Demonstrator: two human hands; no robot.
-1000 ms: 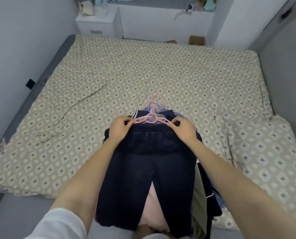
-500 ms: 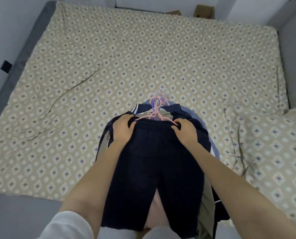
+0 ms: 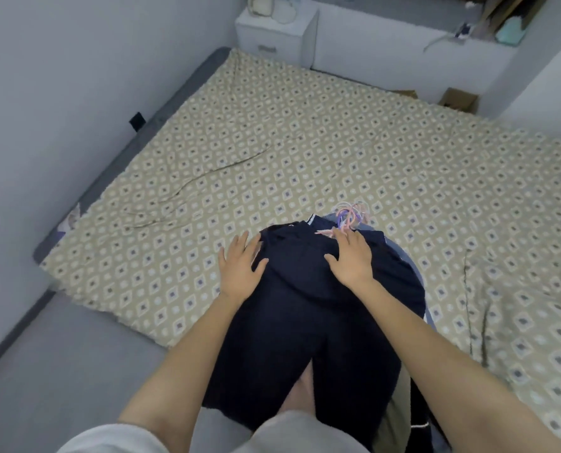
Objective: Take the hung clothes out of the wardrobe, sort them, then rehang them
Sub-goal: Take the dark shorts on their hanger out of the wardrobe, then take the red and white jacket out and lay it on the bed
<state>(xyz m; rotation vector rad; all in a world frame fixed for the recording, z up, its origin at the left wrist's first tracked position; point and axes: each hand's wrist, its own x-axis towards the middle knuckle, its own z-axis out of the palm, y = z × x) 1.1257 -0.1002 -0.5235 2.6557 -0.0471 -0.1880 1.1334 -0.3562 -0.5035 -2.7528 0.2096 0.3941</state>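
- Two hands lie flat on the clothes pile in my head-camera feed, and neither one grips anything.
- The left hand (image 3: pixel 240 268) has its fingers straight and spread. It sits at the left edge of the dark navy trousers (image 3: pixel 305 322), with the thumb on the cloth and the fingers reaching out over the patterned sheet (image 3: pixel 305 142).
- The right hand (image 3: pixel 349 259) rests palm down on the trousers' waistband with its fingers straight and relaxed. Its fingertips are right at the pink hanger (image 3: pixel 326 232), but I cannot tell whether they touch it.
- The trousers are the top layer of a stack at the near edge of the bed, with the legs hanging over that edge toward the camera.
- A bunch of pink and purple hanger hooks (image 3: pixel 352 214) sticks out past the waistband and lies on the sheet.
- Under the trousers I see a blue garment (image 3: pixel 410 266) along the right side and a beige garment (image 3: pixel 393 420) lower down.
- A rumpled quilt (image 3: pixel 518 305) in the same pattern lies to the right of the pile.
- At the far end are a white nightstand (image 3: pixel 274 32) and a cardboard box (image 3: pixel 459 99).
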